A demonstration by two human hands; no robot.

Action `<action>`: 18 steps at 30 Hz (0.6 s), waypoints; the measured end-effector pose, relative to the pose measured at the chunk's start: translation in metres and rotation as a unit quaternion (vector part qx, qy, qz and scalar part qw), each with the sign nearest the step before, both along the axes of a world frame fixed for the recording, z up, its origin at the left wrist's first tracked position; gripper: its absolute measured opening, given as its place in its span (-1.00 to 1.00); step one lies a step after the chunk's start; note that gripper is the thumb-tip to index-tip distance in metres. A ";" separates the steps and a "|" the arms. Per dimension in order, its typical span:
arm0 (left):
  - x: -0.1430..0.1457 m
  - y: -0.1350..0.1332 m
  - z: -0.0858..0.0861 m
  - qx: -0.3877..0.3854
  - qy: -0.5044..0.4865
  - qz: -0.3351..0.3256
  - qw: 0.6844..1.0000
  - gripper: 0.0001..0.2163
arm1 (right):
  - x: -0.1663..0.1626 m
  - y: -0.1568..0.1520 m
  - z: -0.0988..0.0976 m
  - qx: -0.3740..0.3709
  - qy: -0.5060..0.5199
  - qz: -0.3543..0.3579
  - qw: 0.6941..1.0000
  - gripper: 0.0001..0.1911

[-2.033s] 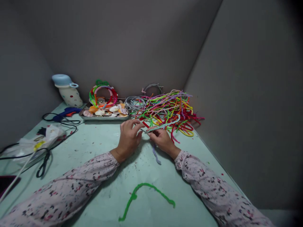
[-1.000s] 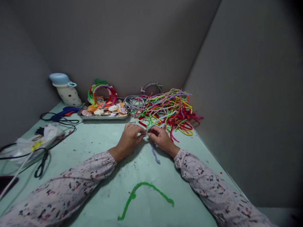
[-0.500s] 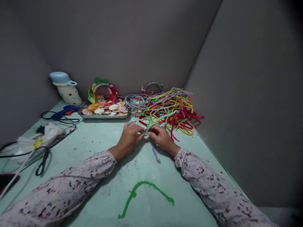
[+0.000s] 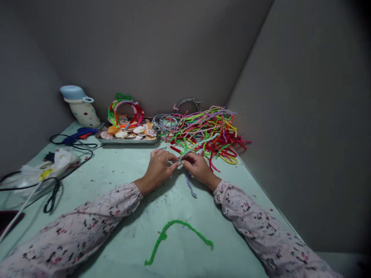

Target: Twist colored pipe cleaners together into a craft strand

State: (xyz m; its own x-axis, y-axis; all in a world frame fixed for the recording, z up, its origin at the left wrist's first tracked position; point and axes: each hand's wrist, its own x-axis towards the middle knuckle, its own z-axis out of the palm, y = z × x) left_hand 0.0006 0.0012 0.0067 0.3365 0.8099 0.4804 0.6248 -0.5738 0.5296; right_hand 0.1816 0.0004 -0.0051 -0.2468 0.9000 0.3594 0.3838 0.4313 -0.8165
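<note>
My left hand [image 4: 159,168] is closed in a pinch on what looks like thin grey wire, a bit of which shows at its fingertips. Close beside it, my right hand [image 4: 200,170] pinches a pale mint pipe cleaner [image 4: 199,145] where it meets the wire; its free end slants up and right toward the pile. A lavender pipe cleaner [image 4: 191,187] hangs or lies below my right hand, its upper end hidden. Nearer to me, a bent green pipe cleaner [image 4: 176,222] rests on the table [image 4: 121,173].
Behind my hands lie a heap of coloured pipe cleaners [image 4: 213,123] and coiled grey wire [image 4: 167,123]. A metal tray [image 4: 127,142] holds shells and wrapped rings [image 4: 139,113]. To the left are a bottle [image 4: 82,110], a blue glue gun [image 4: 79,134], cables and a plastic bag [image 4: 62,160].
My hands stay together in almost the same place, with only slight finger movement. The whole view has shifted a little; nothing was let go.
</note>
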 end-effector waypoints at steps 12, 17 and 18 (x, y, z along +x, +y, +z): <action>0.001 -0.001 0.002 -0.037 -0.021 0.020 0.999 -0.94 | 0.002 0.001 -0.003 0.031 -0.016 0.009 0.999 -0.87; 0.002 -0.002 0.004 -0.058 -0.025 0.034 0.997 -0.94 | 0.002 0.000 -0.003 0.039 -0.022 0.009 0.999 -0.86; 0.002 -0.002 0.005 -0.059 -0.026 0.034 0.997 -0.94 | 0.002 0.000 -0.003 0.042 -0.025 0.009 0.999 -0.86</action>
State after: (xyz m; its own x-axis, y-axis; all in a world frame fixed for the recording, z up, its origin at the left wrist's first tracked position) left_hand 0.0030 -0.0013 0.0113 0.2559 0.8823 0.3952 0.6295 -0.4623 0.6246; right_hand 0.1832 0.0005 -0.0083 -0.2812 0.8630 0.4196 0.4151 0.5037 -0.7577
